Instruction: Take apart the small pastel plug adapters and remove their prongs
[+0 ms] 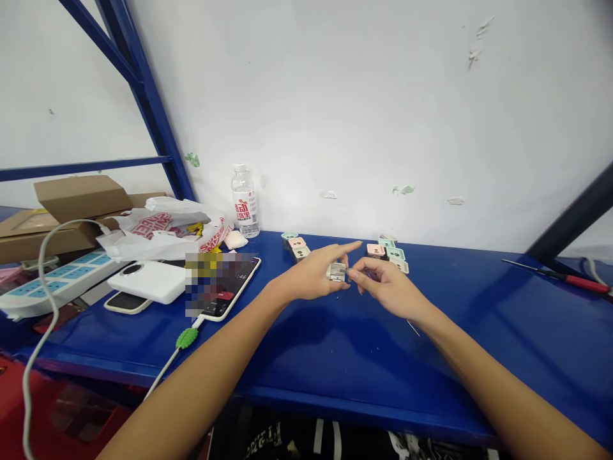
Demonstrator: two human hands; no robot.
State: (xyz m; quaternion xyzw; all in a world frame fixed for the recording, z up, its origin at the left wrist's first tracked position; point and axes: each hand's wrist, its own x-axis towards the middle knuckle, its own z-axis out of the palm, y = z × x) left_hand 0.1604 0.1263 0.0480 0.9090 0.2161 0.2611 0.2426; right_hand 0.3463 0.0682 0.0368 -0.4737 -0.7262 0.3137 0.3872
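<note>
Over the middle of the blue table, my left hand [311, 271] holds a small whitish, boxy piece with metal-looking parts [337, 271]; its index finger stretches out above the piece. My right hand [385, 287] is closed in a pinch at the right end of that piece. What its fingertips grip is too small to make out. Behind my left hand stand several small pastel pieces with dark round holes, among them a pink piece [297, 243]. Another such group, with a second pink piece [376, 250] and a mint green piece [396, 253], stands behind my right hand.
A water bottle [245, 203] stands against the wall. To the left lie a charging phone [234, 291], a white power bank [151, 281], a power strip [62, 281], a plastic bag [158, 223] and cardboard boxes [81, 198]. A red-handled screwdriver [587, 283] lies at the right.
</note>
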